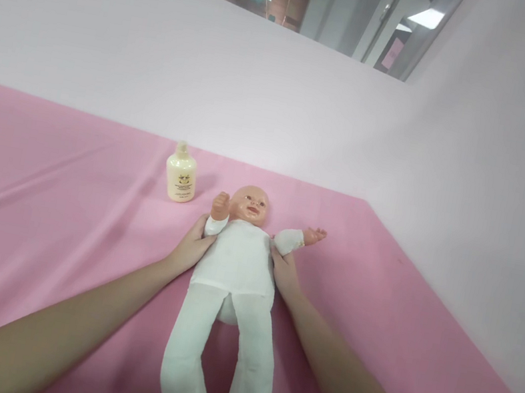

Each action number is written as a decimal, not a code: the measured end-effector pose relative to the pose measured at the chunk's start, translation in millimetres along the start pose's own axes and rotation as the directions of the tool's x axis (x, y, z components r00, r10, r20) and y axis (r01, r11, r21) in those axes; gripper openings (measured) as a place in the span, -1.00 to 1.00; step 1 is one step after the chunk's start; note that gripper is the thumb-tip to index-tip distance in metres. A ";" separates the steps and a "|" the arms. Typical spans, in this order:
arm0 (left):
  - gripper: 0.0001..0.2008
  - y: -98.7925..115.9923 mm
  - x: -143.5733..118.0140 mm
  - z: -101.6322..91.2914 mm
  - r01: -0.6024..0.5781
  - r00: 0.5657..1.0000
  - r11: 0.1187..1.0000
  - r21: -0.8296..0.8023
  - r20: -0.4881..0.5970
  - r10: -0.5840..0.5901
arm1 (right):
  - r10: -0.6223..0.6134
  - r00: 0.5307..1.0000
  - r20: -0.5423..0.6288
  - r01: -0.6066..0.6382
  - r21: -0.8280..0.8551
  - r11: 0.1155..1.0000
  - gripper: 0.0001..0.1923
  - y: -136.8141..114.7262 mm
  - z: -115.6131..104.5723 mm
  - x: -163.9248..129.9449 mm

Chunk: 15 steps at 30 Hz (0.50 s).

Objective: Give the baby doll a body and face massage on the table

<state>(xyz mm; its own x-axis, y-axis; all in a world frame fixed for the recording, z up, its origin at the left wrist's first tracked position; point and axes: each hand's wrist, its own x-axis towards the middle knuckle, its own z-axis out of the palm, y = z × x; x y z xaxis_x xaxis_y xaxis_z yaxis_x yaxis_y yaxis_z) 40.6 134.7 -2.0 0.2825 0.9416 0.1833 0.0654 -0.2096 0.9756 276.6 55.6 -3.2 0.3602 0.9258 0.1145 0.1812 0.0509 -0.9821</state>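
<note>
Nearest to me, two bare forearms run up from the bottom edge toward a doll (236, 266) in a white suit. It lies face up on the pink sheet (39, 198) that covers the bench, legs pointing back at the person, head away.

The left hand (191, 246) presses against the doll's side just under its raised arm, and the right hand (284, 269) does the same on the other side, below the arm that sticks out flat. Both sets of fingers are tucked in along the torso and partly hidden behind it. They look wrapped on the body rather than slack, but how firm the clasp is I cannot tell.

The soft, stuffed body seems the weak point: held only at the chest, the long legs and the hard head would likely droop if it came up, and the head could flop back. The loose cloth suit might also slide over the stuffing and let the body slip.

Further off, a cream bottle (181, 174) stands upright on the sheet, near the doll's raised fist but apart from it. A swing of that arm or a tug on the wrinkled sheet could tip it over.

Behind, the pale wall (278, 104) closes the bench.
</note>
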 end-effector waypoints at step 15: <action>-0.54 10.5 -3.0 -0.4 0.038 0.999 0.999 0.038 0.010 -0.038 | -0.047 0.999 -0.002 0.046 -0.014 0.999 -0.57 -2.4 2.1 0.5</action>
<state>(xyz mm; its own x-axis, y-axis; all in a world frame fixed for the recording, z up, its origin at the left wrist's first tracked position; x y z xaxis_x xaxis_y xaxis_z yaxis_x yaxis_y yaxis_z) 40.1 129.8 7.8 0.2897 0.9462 0.1444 0.1121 -0.1834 0.9766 274.4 56.7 -1.1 0.3528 0.9219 0.1603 0.2104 0.0888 -0.9736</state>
